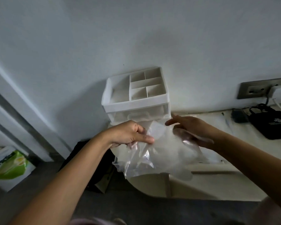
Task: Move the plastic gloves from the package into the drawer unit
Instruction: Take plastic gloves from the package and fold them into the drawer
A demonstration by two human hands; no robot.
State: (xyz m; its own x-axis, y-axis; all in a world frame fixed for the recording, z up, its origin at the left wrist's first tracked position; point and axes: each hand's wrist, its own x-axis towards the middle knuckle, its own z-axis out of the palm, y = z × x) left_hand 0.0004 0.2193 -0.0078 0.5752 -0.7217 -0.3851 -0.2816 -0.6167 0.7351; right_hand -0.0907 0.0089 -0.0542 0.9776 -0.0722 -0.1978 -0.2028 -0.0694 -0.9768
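Above white desk (pixel 237 179), left hand (pixel 128 133) in pinch grip on package (pixel 154 158).

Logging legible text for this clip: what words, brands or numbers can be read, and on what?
Nothing reads for certain.
Blue lettering on the green and white pack: too blurred to read.
White logo and small print on the black bag: too small to read.
The glove package: no print visible.
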